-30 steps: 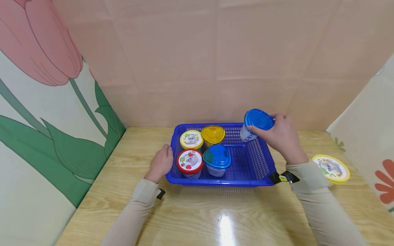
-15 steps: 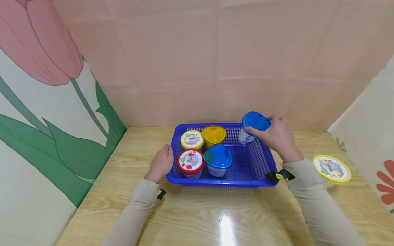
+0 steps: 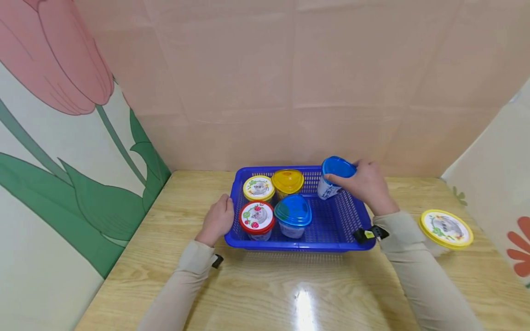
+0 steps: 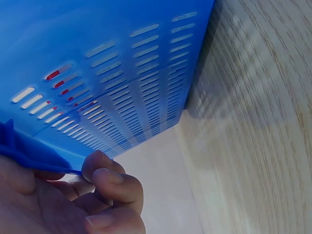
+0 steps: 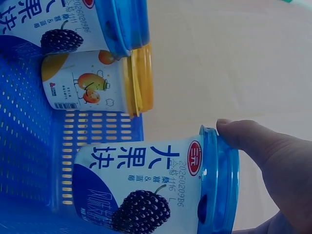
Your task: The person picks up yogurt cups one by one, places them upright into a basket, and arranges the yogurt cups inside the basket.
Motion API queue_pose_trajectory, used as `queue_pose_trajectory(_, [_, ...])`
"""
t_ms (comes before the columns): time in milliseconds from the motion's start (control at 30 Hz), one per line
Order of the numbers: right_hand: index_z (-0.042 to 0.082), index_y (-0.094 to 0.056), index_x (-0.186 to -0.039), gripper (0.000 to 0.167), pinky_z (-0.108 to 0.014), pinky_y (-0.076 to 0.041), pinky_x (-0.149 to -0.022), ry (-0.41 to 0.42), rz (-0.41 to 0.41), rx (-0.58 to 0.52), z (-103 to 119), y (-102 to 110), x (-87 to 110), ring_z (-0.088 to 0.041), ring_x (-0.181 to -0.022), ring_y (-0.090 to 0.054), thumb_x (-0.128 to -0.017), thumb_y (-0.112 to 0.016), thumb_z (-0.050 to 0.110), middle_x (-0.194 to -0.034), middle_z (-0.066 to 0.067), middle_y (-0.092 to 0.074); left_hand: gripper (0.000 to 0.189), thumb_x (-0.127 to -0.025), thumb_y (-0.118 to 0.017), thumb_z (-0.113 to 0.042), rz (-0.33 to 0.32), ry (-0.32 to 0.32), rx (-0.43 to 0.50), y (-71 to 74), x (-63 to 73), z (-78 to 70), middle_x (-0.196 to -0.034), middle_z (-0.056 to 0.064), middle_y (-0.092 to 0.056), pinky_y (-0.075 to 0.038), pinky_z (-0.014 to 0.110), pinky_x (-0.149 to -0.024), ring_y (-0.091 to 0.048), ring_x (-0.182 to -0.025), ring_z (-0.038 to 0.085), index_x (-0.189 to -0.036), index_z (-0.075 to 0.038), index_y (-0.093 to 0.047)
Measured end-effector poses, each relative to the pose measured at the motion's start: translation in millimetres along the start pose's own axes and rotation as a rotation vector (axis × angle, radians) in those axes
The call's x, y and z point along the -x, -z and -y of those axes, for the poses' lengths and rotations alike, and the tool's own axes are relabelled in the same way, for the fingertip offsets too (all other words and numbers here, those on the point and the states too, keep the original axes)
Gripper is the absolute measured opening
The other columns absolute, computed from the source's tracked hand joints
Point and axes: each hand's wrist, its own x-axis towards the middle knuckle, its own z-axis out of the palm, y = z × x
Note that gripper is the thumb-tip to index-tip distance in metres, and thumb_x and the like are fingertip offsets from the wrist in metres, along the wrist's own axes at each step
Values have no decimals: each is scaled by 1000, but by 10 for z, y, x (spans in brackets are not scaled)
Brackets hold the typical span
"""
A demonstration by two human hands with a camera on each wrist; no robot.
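A blue plastic basket (image 3: 298, 245) stands on the wooden table. My left hand (image 3: 217, 218) grips its left rim, the fingers (image 4: 119, 185) curled at the edge in the left wrist view. In my right hand (image 3: 370, 186) is a blue-lidded yogurt cup (image 3: 330, 187), pinched by its lid and tilted, low inside the basket's back right corner. Its side shows a blackberry picture in the right wrist view. Standing in the basket are a second blue-lidded cup (image 3: 292, 216), an orange-lidded cup (image 3: 287, 182), a yellow-rimmed cup (image 3: 258, 187) and a red-rimmed cup (image 3: 256, 217).
Another yellow-rimmed cup (image 3: 446, 230) stands on the table to the right of the basket, beside my right forearm. A pink-beige sheet (image 3: 290, 92) hangs behind the table (image 3: 256, 294). Flower-patterned panels rise at the left (image 3: 49, 207) and right.
My right hand has moved left and down with the blue-lidded yogurt cup, bringing it deeper into the basket. The left hand stays on the rim.
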Motion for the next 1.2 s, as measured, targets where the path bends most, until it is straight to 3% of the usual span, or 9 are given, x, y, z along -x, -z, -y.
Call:
queue_pose_trajectory(500, [-14, -37, -137, 112, -66, -47, -91, -23, 138, 41, -2, -112, -41, -48, -107, -44, -78, -63, 78, -128, -38, -39, 28, -107, -33, -26, 7, 3, -13, -13, -6, 2, -75, 13, -54, -44, 42, -59, -55, -68, 29, -94, -7, -51])
queue_pose_trajectory(1033, [-19, -33, -140, 120, -65, -43, -98, 38, 234, 96, 31, -187, -141, -52, -118, -45, -75, -68, 76, -135, -41, -41, 28, -107, -33, -25, 11, -1, -18, -10, -13, 7, -74, 13, -53, -43, 41, -57, -55, -66, 28, -94, -7, -50])
queue_pose_trajectory(1200, [-18, -34, -140, 120, -63, -44, -98, 52, 242, 92, 34, -215, -149, -48, -114, -45, -74, -70, 76, -131, -38, -45, 29, -107, -32, -26, 15, 2, -19, -2, -17, 13, -74, 12, -53, -43, 40, -57, -55, -66, 27, -95, -7, -51])
